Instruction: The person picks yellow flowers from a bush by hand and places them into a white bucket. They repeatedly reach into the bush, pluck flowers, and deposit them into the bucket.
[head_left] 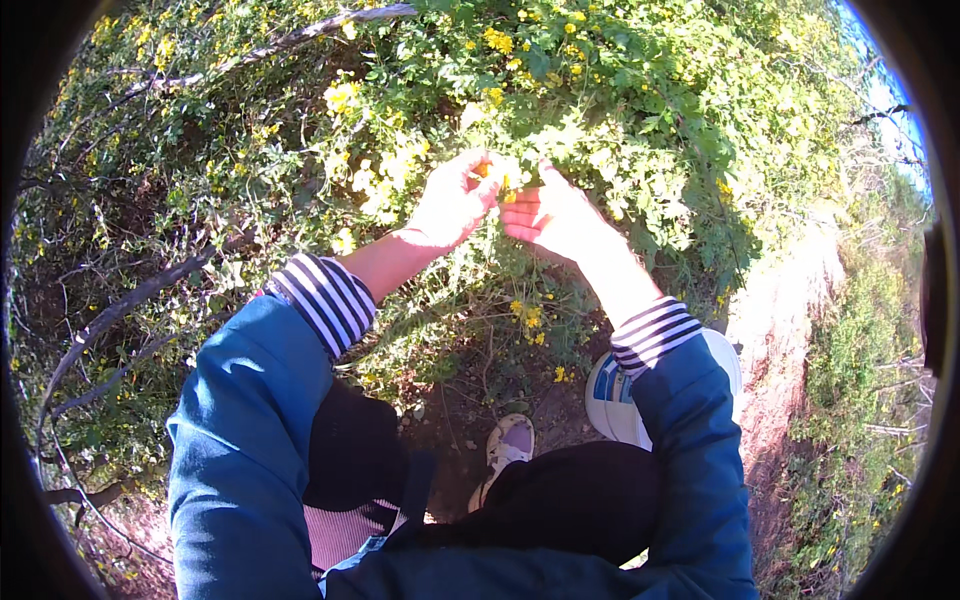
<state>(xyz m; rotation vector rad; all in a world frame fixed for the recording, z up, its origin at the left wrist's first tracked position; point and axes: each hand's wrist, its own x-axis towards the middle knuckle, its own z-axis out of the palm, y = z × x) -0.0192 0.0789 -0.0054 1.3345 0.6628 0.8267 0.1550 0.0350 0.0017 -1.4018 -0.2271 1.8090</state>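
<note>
My left hand [455, 203] is raised into the sunlit plants, its thumb and fingers closed at small yellow flowers [483, 170]. Facing it, my right hand [550, 217] has its fingers stretched toward the left one, thumb apart and pointing up. A few yellow blossoms [510, 196] show between the two hands, near the right fingertips. Strong glare washes out both hands, so the stems there cannot be made out. Leafy green plants [630, 150] with yellow flower clusters [498, 40] surround them.
A white bucket [608, 405] with a blue label stands by my right forearm, partly hidden. My shoe [513, 440] rests on brown soil. Dry branches [130, 300] cross the left side, another branch [300, 38] lies at the top, and a dirt path [785, 310] runs along the right.
</note>
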